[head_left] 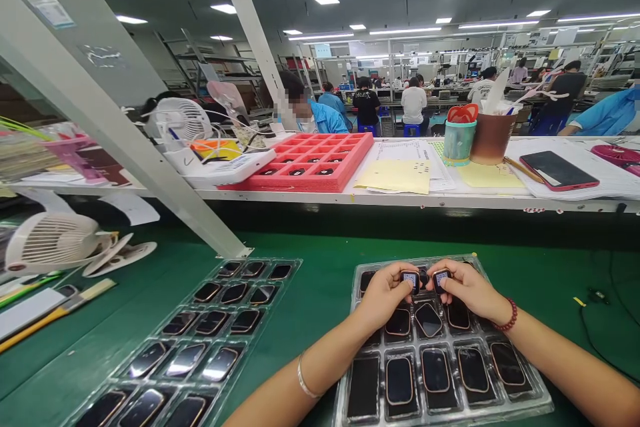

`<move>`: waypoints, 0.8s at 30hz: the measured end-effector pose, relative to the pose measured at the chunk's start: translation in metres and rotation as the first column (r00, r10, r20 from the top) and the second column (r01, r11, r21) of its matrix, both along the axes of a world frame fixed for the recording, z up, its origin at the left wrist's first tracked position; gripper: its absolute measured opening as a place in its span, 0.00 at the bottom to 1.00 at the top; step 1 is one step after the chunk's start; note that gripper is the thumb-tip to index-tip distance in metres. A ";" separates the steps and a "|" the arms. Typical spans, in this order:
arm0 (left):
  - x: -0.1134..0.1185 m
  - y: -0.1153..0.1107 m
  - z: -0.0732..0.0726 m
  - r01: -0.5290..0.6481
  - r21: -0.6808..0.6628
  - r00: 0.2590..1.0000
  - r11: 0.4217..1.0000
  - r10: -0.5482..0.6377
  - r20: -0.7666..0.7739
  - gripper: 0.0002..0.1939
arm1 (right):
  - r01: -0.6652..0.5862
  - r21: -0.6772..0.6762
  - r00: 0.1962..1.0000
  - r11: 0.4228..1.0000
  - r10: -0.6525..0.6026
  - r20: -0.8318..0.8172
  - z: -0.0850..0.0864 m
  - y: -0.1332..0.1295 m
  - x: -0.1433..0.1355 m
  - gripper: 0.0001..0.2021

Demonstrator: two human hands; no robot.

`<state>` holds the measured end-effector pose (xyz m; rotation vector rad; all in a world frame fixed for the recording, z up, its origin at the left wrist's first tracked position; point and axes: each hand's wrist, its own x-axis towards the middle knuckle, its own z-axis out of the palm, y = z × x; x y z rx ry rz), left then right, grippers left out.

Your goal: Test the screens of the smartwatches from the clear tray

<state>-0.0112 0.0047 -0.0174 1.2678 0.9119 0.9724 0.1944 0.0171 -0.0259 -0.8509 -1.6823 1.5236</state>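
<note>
My left hand (pixel 386 295) pinches a smartwatch (pixel 411 281) whose lit screen shows a square code. Close beside it, my right hand (pixel 473 290) grips another smartwatch (pixel 442 279) with a similar code on its screen. Both hands are above the back part of a clear plastic tray (pixel 543 401). Dark-screened watches with gold-coloured rims lie in the tray's compartments, among them a watch (pixel 435 369) in the front row. One watch (pixel 429 319) below my hands sits turned at an angle. My forearms cover part of the tray.
Left of my arms, a second clear tray (pixel 296 268) holds rows of dark-screened watches. A slanted white post (pixel 165 167) meets the green bench (pixel 320 293). The shelf above carries a red foam tray (pixel 357 153), papers, cups and a phone (pixel 559 169). A white fan (pixel 53 242) stands left.
</note>
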 end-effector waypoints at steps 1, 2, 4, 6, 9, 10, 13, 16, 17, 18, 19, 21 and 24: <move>0.000 0.000 0.000 0.001 -0.004 1.000 1.000 -0.001 0.000 0.15 | -0.002 0.000 1.000 1.000 0.002 -0.002 0.000 0.000 0.000 0.16; 0.000 -0.001 0.000 0.002 -0.009 1.000 1.000 -0.002 -0.002 0.15 | -0.002 -0.001 1.000 1.000 0.002 -0.003 0.000 0.000 0.000 0.16; 0.000 -0.001 0.001 0.004 -0.013 1.000 1.000 -0.004 -0.007 0.15 | -0.001 -0.004 1.000 1.000 0.001 -0.001 -0.001 0.000 0.000 0.15; 0.000 -0.002 0.002 0.006 -0.010 1.000 1.000 -0.006 -0.010 0.15 | 0.000 -0.006 1.000 1.000 0.000 0.000 -0.001 0.000 0.000 0.15; 0.000 -0.002 0.003 0.012 -0.007 1.000 1.000 -0.012 -0.008 0.15 | 0.002 -0.012 1.000 1.000 -0.002 -0.001 -0.001 0.000 0.000 0.16; 0.000 -0.002 0.004 0.014 -0.006 1.000 1.000 -0.014 -0.007 0.15 | 0.000 -0.015 1.000 1.000 0.000 -0.002 -0.001 0.000 0.000 0.16; 0.000 -0.002 0.003 0.018 -0.005 1.000 1.000 -0.018 -0.011 0.15 | -0.006 -0.018 1.000 1.000 0.006 -0.002 -0.002 0.000 0.000 0.16; 0.000 -0.002 0.002 0.017 -0.007 1.000 1.000 -0.017 -0.015 0.15 | -0.011 -0.012 1.000 1.000 0.011 0.006 -0.002 0.000 0.000 0.16; 0.000 -0.002 0.002 0.019 -0.006 1.000 1.000 -0.019 -0.016 0.15 | -0.012 -0.010 1.000 1.000 0.012 0.010 -0.003 0.000 0.000 0.16; 0.000 -0.002 0.001 0.021 -0.004 1.000 1.000 -0.021 -0.016 0.15 | -0.013 -0.008 1.000 1.000 0.013 0.014 -0.003 0.000 0.000 0.16; 0.000 -0.002 0.001 0.024 -0.001 1.000 1.000 -0.024 -0.016 0.15 | -0.014 -0.006 1.000 1.000 0.014 0.018 -0.003 0.000 0.000 0.16; 0.000 -0.002 0.001 0.029 0.003 0.999 1.000 -0.029 -0.013 0.16 | -0.011 -0.004 1.000 1.000 0.011 0.018 -0.002 0.000 0.000 0.16; 0.000 -0.002 0.004 0.032 -0.008 0.999 0.999 -0.032 -0.010 0.16 | -0.003 -0.014 1.000 1.000 0.003 -0.003 0.000 0.000 0.000 0.18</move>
